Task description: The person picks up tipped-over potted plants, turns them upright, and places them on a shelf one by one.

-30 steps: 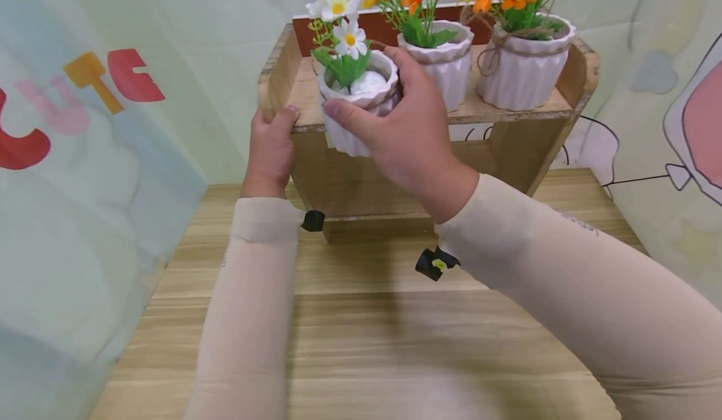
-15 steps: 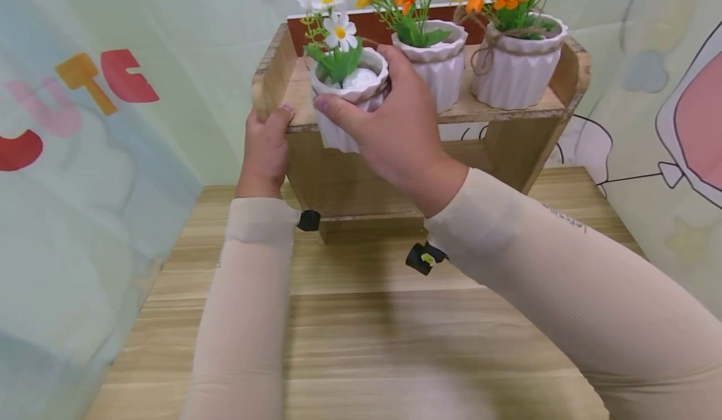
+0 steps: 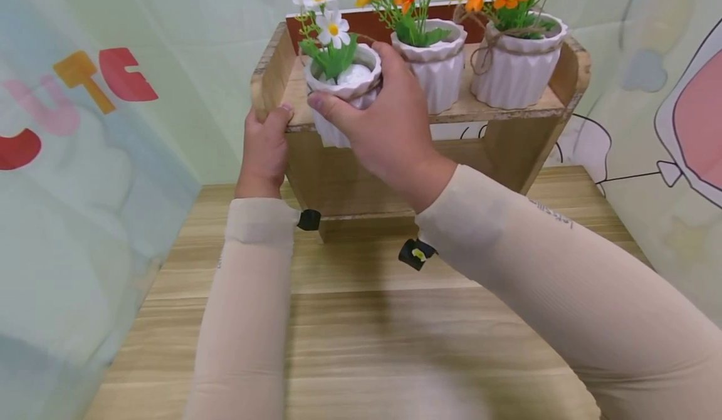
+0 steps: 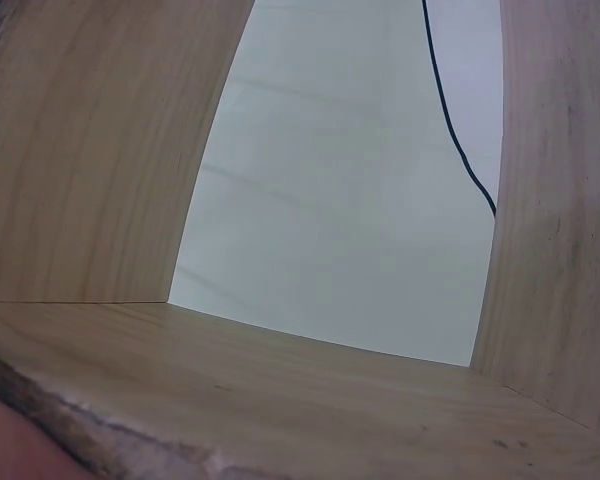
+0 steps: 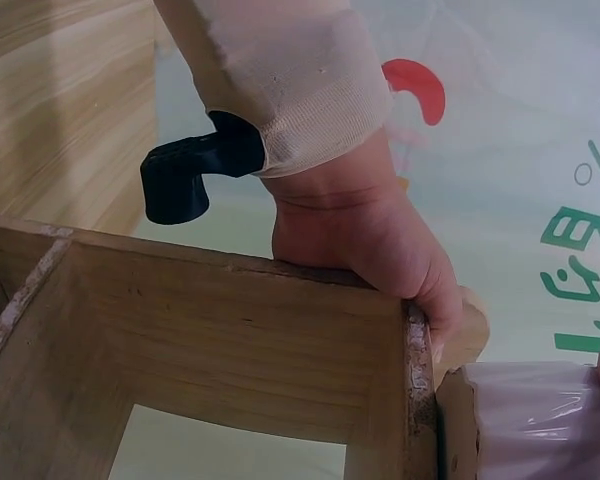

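Observation:
At the left end of the wooden shelf (image 3: 366, 188), my right hand (image 3: 392, 125) grips a white fluted flower pot (image 3: 331, 125) with white daisies (image 3: 333, 29). The thumb lies across the pot's near rim and the other fingers go round behind it. The pot overhangs the top board's front edge; I cannot tell whether its base touches the board. My left hand (image 3: 264, 147) holds the shelf's left side, thumb at the front corner of the top board. The right wrist view also shows the left hand (image 5: 370, 240) on that side, with the pot (image 5: 540, 420) beyond the board.
Two more white pots stand on the top board: one with orange and yellow flowers (image 3: 431, 72) in the middle, another (image 3: 519, 63) at the right end. The shelf stands on a wood-grain table (image 3: 338, 332). Behind hangs a printed curtain (image 3: 163, 131).
My right hand and the daisy pot have shifted slightly left and back over the top board, towards its left end. The left hand keeps its hold on the shelf.

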Demonstrator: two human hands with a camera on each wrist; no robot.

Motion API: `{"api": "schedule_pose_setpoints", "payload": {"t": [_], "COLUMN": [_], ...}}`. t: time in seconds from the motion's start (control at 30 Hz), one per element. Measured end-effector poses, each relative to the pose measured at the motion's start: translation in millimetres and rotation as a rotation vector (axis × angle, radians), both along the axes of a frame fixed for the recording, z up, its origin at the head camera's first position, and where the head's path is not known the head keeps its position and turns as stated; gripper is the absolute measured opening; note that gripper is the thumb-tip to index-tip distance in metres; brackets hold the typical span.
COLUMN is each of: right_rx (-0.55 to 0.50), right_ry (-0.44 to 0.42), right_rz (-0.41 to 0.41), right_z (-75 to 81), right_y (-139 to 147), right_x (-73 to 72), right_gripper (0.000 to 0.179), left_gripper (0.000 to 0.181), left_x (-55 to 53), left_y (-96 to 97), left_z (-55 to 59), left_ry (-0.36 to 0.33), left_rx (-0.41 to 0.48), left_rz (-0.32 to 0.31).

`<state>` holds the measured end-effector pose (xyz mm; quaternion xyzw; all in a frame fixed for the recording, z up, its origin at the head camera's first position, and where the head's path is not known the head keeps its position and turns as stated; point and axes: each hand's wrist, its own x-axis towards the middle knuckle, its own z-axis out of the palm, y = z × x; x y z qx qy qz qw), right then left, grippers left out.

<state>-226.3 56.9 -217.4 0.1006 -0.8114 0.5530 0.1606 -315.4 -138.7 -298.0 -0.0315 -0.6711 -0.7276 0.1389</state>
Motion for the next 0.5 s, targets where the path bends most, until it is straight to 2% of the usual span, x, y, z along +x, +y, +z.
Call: {"api": "schedule_pose_setpoints", "payload": {"t": [0.2, 0.5], "right_rx": [0.013, 0.018], "right_ry": [-0.02, -0.026], "right_rz": [-0.007, -0.009], "right_z": [1.0, 1.4], "right_y": [-0.3, -0.4], "right_x": [-1.8, -3.6], "right_gripper": [0.089, 0.09], "left_gripper": [0.05, 0.048], "left_x": [1.5, 3.0], "left_y": [-0.1, 0.7], "left_z": [0.9, 1.5], "left_ry": [-0.018, -0.016], "left_rx": [-0.028, -0.02], "left_rz": [0.012, 0.008]}}
